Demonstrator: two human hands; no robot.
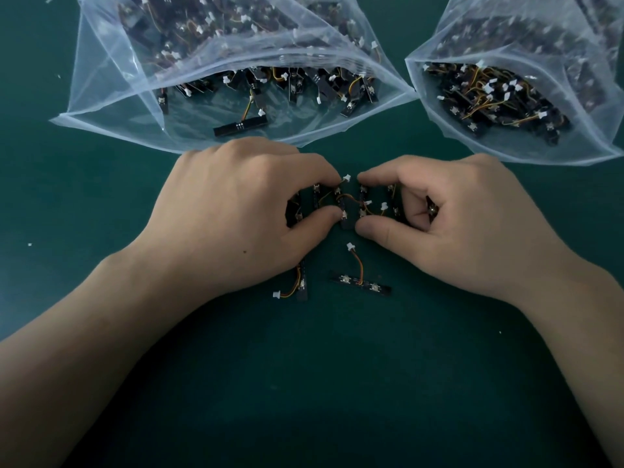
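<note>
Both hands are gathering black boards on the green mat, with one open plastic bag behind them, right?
No, two open bags: left bag and right bag, per the head view. The left hand and right hand gather boards on the mat.

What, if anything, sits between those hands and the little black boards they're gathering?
Nothing visible does. The left hand and right hand already grip the boards on the mat. Between that pile and the open bag just beyond it lies only a strip of mat.
</note>
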